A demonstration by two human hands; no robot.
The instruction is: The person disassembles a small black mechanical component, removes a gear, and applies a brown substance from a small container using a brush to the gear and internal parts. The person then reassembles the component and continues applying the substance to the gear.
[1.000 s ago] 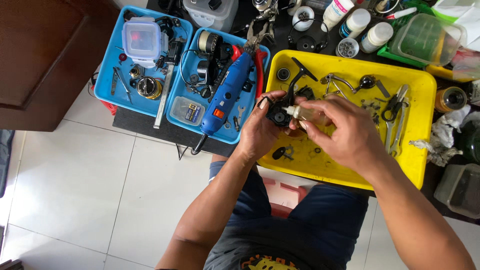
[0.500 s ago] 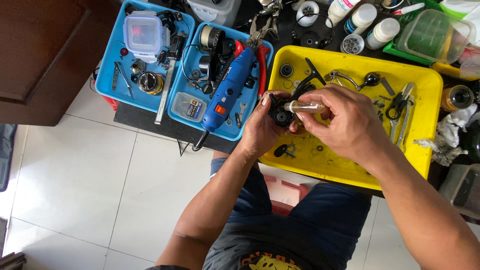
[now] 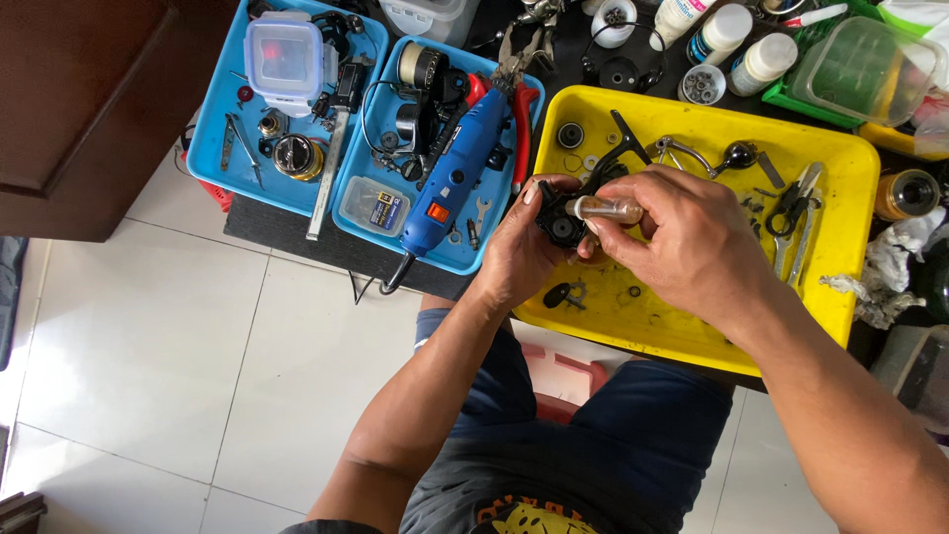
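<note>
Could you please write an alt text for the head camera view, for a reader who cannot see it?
Seen from above, a seated person's left hand holds a small black mechanical part over a yellow tray while the right hand points a small clear bottle at it. A blue rotary tool lies in a blue tray alongside.

Small clear plastic box with a blue and yellow label (image 3: 375, 207) in the right blue tray (image 3: 450, 259), beside the blue rotary tool (image 3: 457, 168). Clear lidded plastic container (image 3: 284, 54) in the left blue tray (image 3: 213, 158). White labelled bottles (image 3: 763, 59) at the top, behind the yellow tray (image 3: 840, 247).
</note>
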